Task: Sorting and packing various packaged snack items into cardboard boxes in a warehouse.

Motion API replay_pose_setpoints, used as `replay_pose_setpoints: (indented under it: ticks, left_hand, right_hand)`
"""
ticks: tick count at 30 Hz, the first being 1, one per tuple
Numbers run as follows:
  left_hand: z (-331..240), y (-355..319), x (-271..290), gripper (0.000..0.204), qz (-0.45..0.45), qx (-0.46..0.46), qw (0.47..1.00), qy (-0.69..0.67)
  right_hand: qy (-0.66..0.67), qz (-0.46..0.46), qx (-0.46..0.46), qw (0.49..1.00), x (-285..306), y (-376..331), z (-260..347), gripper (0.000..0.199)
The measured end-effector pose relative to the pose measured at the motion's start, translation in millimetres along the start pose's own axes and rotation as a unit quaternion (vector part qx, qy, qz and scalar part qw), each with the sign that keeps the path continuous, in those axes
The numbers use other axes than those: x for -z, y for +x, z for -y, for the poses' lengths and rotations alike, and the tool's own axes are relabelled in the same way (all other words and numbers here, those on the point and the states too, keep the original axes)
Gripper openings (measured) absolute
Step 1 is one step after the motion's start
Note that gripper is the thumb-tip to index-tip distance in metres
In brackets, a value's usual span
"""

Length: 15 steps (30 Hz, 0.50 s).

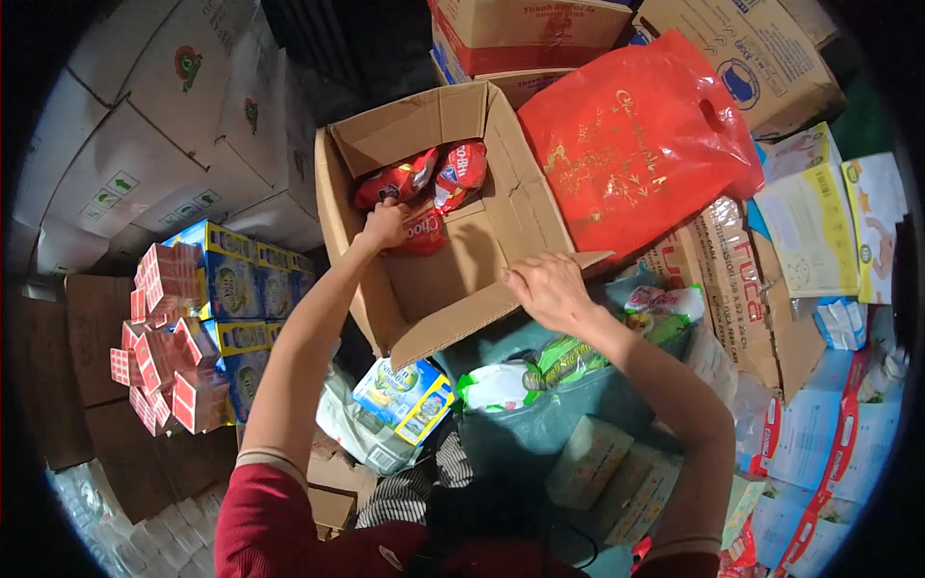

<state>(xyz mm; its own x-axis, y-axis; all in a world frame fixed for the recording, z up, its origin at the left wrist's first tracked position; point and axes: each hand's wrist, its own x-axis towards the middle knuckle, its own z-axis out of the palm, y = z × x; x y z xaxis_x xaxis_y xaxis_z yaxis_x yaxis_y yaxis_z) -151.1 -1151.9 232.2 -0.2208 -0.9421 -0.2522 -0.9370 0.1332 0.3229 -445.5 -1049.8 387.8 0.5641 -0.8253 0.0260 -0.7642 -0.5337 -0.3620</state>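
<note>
Nearest the camera, two forearms in dark red sleeves rise from the lower edge. Between them sits a grey bin [540,424] holding green and white packets [501,385], with a blue and yellow packet [405,397] lying just to its left. To the lower right lie pale wrapped blocks [588,460].

The right hand [547,289] rests on the near right flap of an open cardboard box [424,299], fingers spread and pressed flat on the flap's edge, holding nothing else. The left hand [385,226] reaches down into the box, its fingers curled around a red snack packet [424,234] that lies on the box floor near the far wall. Two more red packets [429,178] lean against that far wall, just beyond the hand, touching each other.

To the left of the box stand stacked blue and yellow cartons [241,279], and beside them a loose pile of small red and white boxes [164,337]. Right of the box, a red plastic bag [631,144] with a cut handle lies over brown cartons [732,279]. Farther off, white cartons [164,125] are stacked at upper left, and more brown cartons [540,29] close the top of the view.
</note>
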Motion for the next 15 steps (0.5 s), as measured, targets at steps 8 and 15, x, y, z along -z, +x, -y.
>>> replay_pose_setpoints:
  ticks: [8, 15]
  left_hand:
    - [143.9, 62.3, -76.0, 0.046, -0.070, 0.011, 0.997, 0.024]
    - [114.2, 117.0, -126.0, 0.031, -0.151, 0.078, 0.969, -0.177]
  right_hand:
    - [0.047, -0.016, 0.014, 0.999, -2.4, -0.4, 8.5, 0.029]
    - [0.020, -0.007, -0.009, 1.000, -9.1, -24.4, -14.3, 0.028]
